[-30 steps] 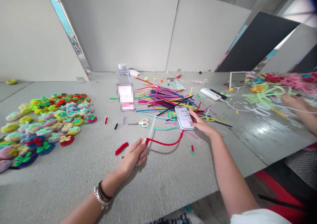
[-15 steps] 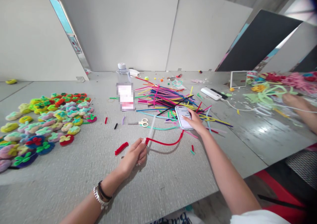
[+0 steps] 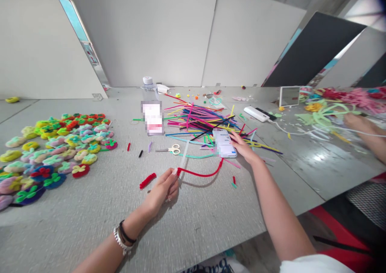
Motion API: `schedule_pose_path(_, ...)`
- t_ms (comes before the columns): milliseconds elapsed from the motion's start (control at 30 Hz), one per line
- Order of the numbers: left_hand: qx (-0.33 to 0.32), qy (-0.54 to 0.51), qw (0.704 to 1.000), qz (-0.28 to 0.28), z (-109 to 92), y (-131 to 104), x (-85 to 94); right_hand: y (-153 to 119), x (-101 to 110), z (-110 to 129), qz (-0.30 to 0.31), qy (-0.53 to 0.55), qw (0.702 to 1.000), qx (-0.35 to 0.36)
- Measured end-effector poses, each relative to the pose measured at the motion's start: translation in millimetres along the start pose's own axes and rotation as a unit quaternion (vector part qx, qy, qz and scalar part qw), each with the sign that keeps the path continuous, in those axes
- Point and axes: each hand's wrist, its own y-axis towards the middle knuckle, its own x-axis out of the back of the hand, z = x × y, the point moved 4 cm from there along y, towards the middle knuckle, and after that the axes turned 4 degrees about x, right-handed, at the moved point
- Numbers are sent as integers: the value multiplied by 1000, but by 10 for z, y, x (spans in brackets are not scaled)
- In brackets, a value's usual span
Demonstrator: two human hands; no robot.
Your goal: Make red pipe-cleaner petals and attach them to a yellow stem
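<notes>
Pinched in my left hand (image 3: 164, 186) is one end of a red pipe cleaner (image 3: 202, 175), which curves right to the lower edge of a phone (image 3: 224, 142). The phone's screen is lit, and it lies on the near side of a pile of colourful pipe cleaners (image 3: 199, 118). My right hand (image 3: 243, 147) is at the phone's right edge, its fingers apart. Scissors with cream handles (image 3: 174, 149) lie beyond my left hand. A short fuzzy red piece (image 3: 147, 181) rests beside that hand.
Many fuzzy flowers (image 3: 60, 144) cover the left of the grey table (image 3: 193, 228). A bottle (image 3: 150, 92) stands behind the scissors. A power bank (image 3: 256, 114) with a white cable lies right of the pile. Another person's hand (image 3: 356, 122) is at the far right.
My right thumb has moved off the phone's screen, and my right hand has shifted slightly right and up with its fingers apart. My left hand keeps its place.
</notes>
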Motion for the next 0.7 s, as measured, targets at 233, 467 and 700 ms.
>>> schedule_pose_path(233,-5,11,1000,1,17,6,10,-75,60,29,46,7,999,-2)
schedule_pose_path(467,-2,14,1000,-3,-7,-7,-3,19,-52,-20,-26,-27,999,15)
schedule_pose_path(700,-6,11,1000,4,19,11,14,-33,21,11,8,3,1000,3)
